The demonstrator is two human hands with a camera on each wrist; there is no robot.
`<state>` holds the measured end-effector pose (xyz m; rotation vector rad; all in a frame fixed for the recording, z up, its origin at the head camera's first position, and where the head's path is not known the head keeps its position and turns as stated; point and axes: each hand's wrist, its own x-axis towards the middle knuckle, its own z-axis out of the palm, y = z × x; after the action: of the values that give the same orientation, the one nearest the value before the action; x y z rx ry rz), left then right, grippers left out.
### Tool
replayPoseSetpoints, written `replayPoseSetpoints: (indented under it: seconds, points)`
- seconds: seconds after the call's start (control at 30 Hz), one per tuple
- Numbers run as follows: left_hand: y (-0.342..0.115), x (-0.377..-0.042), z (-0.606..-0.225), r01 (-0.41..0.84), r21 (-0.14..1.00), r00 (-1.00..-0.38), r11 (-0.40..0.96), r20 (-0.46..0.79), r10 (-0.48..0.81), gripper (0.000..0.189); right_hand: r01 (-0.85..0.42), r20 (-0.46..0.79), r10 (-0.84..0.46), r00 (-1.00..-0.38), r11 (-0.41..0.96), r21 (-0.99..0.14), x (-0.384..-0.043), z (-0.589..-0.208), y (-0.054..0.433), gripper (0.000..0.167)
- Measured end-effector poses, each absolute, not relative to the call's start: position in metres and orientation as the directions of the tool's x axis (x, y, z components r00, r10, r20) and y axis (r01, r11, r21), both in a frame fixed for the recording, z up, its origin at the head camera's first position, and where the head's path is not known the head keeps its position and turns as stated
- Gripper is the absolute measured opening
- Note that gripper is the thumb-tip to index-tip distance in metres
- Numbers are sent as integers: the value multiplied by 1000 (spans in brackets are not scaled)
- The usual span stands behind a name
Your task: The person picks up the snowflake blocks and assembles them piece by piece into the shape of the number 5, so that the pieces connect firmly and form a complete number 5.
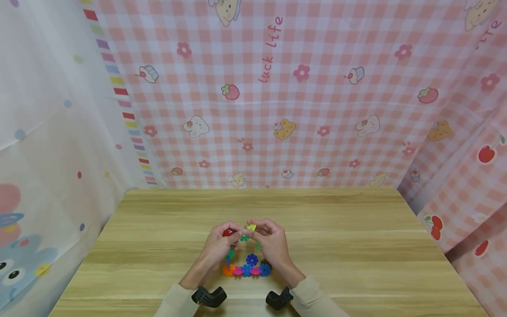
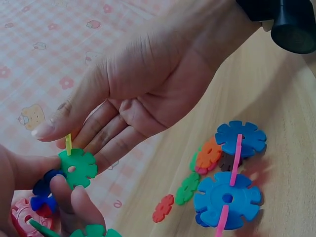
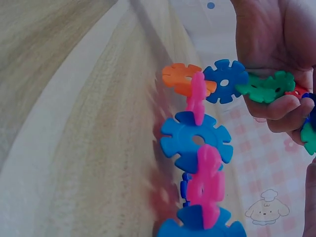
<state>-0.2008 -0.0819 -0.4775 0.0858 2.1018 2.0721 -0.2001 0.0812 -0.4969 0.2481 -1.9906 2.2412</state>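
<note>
My left hand (image 1: 218, 244) pinches a green notched flower disc (image 2: 81, 170) from a joined string of plastic discs. Dark blue discs (image 2: 44, 195) and a red disc (image 2: 27, 217) sit by its fingers. My right hand (image 1: 274, 243) pinches a yellow disc (image 1: 251, 227), which touches the green disc's edge in the left wrist view. From the left hand the string runs through a green disc (image 3: 271, 88) and a blue disc (image 3: 224, 81) to an orange disc (image 3: 180, 76). Then it continues near the table's front as a row of pink discs (image 3: 200, 190) and blue discs (image 3: 170, 143).
Behind the row, several loose discs lie on the wooden table (image 1: 158, 246): a dark blue disc (image 1: 251, 259), an orange disc (image 2: 209, 154), a green disc (image 2: 187, 188) and a red-orange disc (image 2: 163, 208) among them. A checked curtain (image 1: 285, 110) hangs at the table's back.
</note>
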Motion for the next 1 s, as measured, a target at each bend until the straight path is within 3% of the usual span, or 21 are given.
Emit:
replayPoseSetpoints:
  seconds: [0.53,1.0]
  points:
    - [-81,-197,-469,-74,995,-982,71,-85,169,10,-265,268,-5,-963,-140,-954,-195,-501,80,25]
    - [-87,-201,-470,-90,993,-980,78,-102,173,14,-235,260,-128,-957,-180,-955,-194,-503,87,38]
